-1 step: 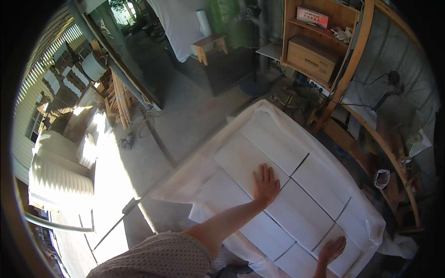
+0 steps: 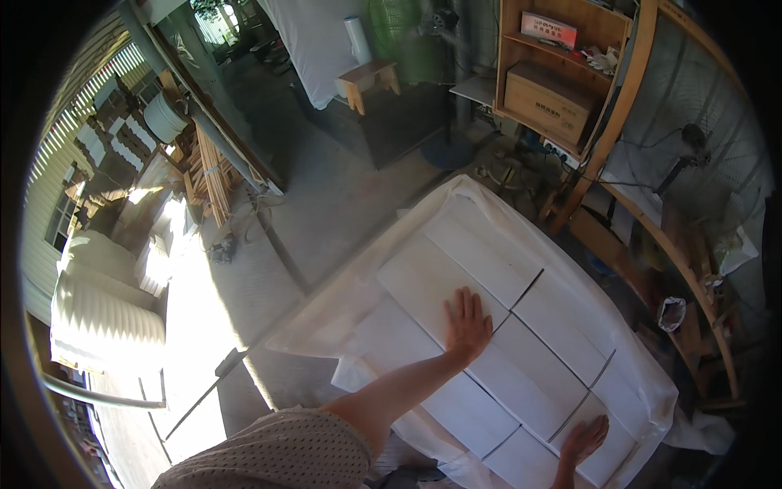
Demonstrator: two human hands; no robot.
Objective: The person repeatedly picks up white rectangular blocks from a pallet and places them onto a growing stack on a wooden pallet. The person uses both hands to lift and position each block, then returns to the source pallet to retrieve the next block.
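White rectangular boxes or panels [image 2: 521, 367] lie in rows with narrow dark gaps between them, bordered by a translucent plastic sheet [image 2: 318, 326]. My left hand [image 2: 468, 326] lies flat on one in the middle of the layer, beside a gap, fingers stretched forward and slightly apart. Nearer the lower right, my right hand [image 2: 584, 440] rests on another white piece, its fingers extended. Neither hand holds anything. Whether the white pieces are boxes or solid panels I cannot tell.
A wooden shelf [image 2: 562, 49] with a cardboard box [image 2: 547, 102] stands at the far right, next to a curved wooden frame [image 2: 652, 216]. Beyond the sheet is a small wooden stool [image 2: 368, 79]. Wood strips [image 2: 210, 175] lean at the left, near a corrugated white roll [image 2: 106, 326].
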